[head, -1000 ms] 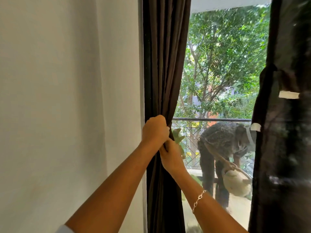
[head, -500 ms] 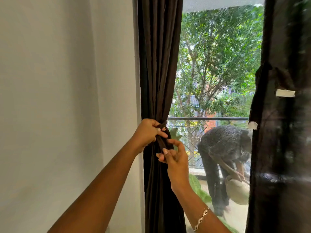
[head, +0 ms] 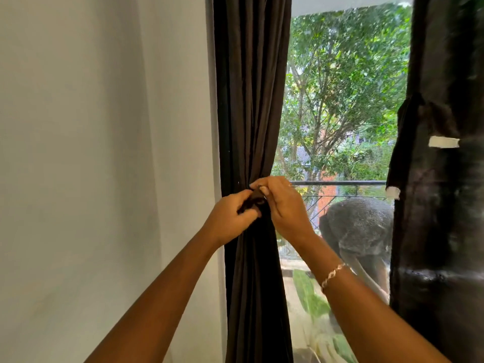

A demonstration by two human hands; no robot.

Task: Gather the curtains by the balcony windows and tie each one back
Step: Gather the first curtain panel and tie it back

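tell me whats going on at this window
A person is tying back the dark brown curtain at the left side of the balcony window. Their left hand and right hand meet at its gathered middle, each pinching part of a dark tie strip wrapped round the bunched cloth. The tie does not look fastened yet. Outside, another person bends over by the railing.

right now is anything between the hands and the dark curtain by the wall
Nothing visible does. The left hand and the right hand are both at the gathered curtain, pinching a dark strip at its waist, with no object between them and the cloth.
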